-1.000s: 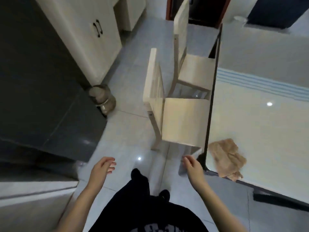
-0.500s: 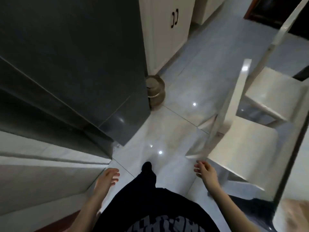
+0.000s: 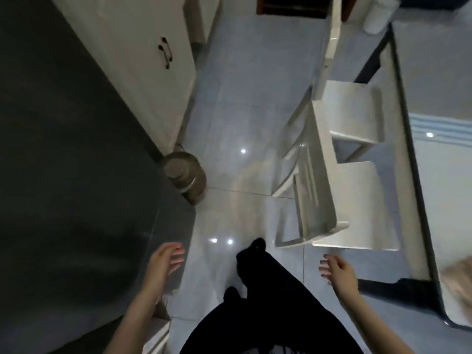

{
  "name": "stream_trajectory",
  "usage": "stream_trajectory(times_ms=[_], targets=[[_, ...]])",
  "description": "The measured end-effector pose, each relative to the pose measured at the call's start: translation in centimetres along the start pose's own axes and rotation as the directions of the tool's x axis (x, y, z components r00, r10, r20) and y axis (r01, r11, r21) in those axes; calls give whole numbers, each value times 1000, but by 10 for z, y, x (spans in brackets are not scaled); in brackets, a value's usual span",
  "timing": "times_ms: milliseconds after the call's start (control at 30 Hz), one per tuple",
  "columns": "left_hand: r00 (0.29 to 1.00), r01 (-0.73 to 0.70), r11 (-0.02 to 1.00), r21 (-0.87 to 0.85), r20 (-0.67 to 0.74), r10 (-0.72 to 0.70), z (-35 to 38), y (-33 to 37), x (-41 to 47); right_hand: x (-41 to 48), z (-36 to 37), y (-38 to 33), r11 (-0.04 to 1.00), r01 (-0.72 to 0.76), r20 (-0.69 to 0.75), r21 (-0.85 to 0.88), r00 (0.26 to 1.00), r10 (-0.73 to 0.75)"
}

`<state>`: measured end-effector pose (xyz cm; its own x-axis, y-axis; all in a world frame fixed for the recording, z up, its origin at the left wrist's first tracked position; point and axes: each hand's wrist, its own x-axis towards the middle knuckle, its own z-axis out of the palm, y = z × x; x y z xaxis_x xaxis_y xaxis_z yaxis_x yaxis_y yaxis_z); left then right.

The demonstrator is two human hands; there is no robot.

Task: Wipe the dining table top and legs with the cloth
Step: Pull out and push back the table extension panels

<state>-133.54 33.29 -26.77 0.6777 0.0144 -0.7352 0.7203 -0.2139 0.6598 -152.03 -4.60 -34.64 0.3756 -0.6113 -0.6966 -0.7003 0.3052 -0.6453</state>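
Cloth [image 3: 459, 282] back in view at right; hands [image 3: 164, 261] empty.

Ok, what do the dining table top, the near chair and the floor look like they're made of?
The pale dining table top looks like glossy glass or lacquer: it mirrors a ceiling light, with a dark edge band. The near pale chair seems to be light wood or laminate with a smooth satin sheen. The grey floor looks like polished tile, with grout lines and sharp light reflections.

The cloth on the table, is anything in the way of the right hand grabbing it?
Nothing visible blocks it. The right hand is open and empty; the cloth lies on the table corner to its right. The nearest chair stands ahead, off that path.
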Motion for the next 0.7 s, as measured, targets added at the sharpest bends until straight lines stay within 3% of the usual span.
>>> stream_trajectory(times_ms=[67, 167, 267, 333, 400, 500, 600, 700], targets=[[994, -70, 995, 65, 90, 64, 31, 47, 25, 9, -11, -21, 993, -11, -144, 116, 989, 27], [948, -272, 949, 158, 216, 235, 89, 121, 53, 4, -23, -82, 959, 152, -361, 238, 931, -58], [825, -535, 799, 274, 372, 425, 151, 186, 72, -4, -28, -155, 899, 331, -456, 285, 872, -176], [667, -732, 598, 327, 522, 532, 194, 226, 79, -5, -29, -194, 878, 410, -464, 246, 845, -265], [445, -896, 303, 326, 663, 602, 237, 263, 80, -4, -25, -223, 871, 461, -449, 171, 823, -348], [121, -968, -111, 223, 811, 573, 296, 298, 86, -3, -12, -239, 904, 428, -376, 20, 841, -390], [-41, -930, -347, 123, 902, 430, 345, 313, 99, -8, 2, -232, 925, 310, -335, -218, 867, -369], [-117, -866, -500, 1, 972, 204, 381, 323, 117, -16, 15, -223, 942, 156, -400, -298, 875, -272]])
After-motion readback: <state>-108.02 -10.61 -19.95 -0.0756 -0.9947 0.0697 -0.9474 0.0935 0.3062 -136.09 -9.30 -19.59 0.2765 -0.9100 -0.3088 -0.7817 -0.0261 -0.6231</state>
